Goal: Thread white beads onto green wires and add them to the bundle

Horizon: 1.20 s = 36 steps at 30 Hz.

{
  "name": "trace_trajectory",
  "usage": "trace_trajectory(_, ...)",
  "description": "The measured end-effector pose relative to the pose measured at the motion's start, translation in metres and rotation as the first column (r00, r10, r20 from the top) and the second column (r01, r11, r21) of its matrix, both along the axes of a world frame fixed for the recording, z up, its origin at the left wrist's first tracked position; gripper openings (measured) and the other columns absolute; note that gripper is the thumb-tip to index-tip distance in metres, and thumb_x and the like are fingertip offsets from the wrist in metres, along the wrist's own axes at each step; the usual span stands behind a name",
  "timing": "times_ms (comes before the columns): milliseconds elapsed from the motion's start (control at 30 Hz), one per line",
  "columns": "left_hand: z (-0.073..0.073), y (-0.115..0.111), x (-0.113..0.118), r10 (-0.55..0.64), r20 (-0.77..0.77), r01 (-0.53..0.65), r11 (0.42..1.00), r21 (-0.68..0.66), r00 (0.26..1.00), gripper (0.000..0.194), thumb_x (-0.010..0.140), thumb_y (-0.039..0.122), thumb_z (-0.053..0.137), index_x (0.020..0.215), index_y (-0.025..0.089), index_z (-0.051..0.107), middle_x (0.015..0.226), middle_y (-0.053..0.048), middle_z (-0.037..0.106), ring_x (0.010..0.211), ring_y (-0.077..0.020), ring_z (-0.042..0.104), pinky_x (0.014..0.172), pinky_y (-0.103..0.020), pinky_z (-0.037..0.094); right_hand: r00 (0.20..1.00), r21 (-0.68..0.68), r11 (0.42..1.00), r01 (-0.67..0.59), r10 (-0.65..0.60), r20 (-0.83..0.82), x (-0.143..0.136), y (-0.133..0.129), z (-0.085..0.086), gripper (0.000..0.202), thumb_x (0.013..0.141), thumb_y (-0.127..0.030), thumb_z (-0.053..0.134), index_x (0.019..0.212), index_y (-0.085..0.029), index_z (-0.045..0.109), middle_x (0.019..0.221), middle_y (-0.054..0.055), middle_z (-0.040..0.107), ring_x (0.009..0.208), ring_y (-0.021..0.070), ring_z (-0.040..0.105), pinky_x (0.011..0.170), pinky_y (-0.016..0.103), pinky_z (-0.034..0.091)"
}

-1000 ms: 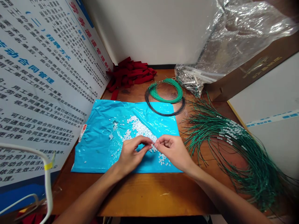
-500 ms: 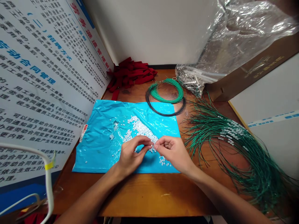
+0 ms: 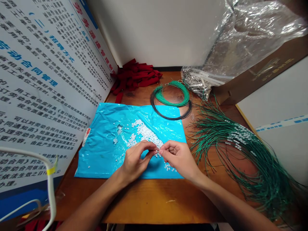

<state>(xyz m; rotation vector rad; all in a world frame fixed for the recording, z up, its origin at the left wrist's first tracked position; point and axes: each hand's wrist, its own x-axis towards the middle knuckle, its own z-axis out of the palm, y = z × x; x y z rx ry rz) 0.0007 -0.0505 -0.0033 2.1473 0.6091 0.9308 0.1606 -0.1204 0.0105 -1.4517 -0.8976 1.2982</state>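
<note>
My left hand (image 3: 137, 158) and my right hand (image 3: 177, 157) meet fingertip to fingertip over the front of a blue plastic bag (image 3: 101, 160). Each hand is closed in a pinch. Something small and whitish shows between the fingertips, too small to make out. Beneath and behind the fingers lies a pile of small white beads (image 3: 145, 131), with a few scattered to the left and near my right hand. A bundle of green wires (image 3: 260, 179) with white beads on them spreads over the table at the right.
Coils of green wire (image 3: 179, 103) and black wire (image 3: 163, 116) overlap the bag's back edge. Red fabric pieces (image 3: 134, 75) lie behind. A clear plastic bag (image 3: 197, 83) and a brown box (image 3: 260, 72) stand at back right, a white curved tube (image 3: 50, 186) at left.
</note>
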Motion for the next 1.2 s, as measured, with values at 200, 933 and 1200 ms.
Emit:
trace_trajectory(200,0.0001,0.0008,0.0021,-0.017,0.034,0.020,0.997,-0.079,0.999,0.014,0.080,0.007,0.062,0.092,0.015,0.061,0.083,-0.007,0.068,0.076,-0.0161,0.064,0.069,-0.029,0.053,0.999,0.008,1.000,0.012,-0.012,-0.038,-0.0044,-0.0023,-0.0043,0.014,0.078,-0.027,0.061,0.071,-0.015,0.058,0.050,-0.005,0.052,0.038,0.0048,0.038,0.037,0.018,0.029)
trace_trajectory(933,0.0002,-0.0022,0.0001,-0.009,0.111,0.027,0.987,-0.161,0.994,0.030,0.079,0.006,0.065,0.104,0.018,0.053,0.088,-0.006,0.070,0.079,-0.0168,0.070,0.073,-0.027,0.057,0.999,0.022,1.000,-0.019,0.019,-0.031,-0.0036,-0.0042,-0.0037,0.016,0.080,-0.030,0.062,0.073,-0.015,0.058,0.051,-0.004,0.054,0.041,0.0067,0.045,0.039,0.019,0.032)
trace_trajectory(1200,0.0047,0.0001,0.0018,0.023,0.069,-0.010,0.983,-0.181,0.997,0.022,0.079,0.012,0.067,0.098,0.016,0.058,0.084,-0.006,0.070,0.078,-0.0170,0.069,0.072,-0.028,0.056,0.995,0.062,0.998,-0.021,0.015,0.099,-0.0013,-0.0038,-0.0004,0.018,0.080,-0.032,0.062,0.073,-0.016,0.060,0.054,-0.001,0.058,0.046,0.0095,0.051,0.041,0.020,0.036)
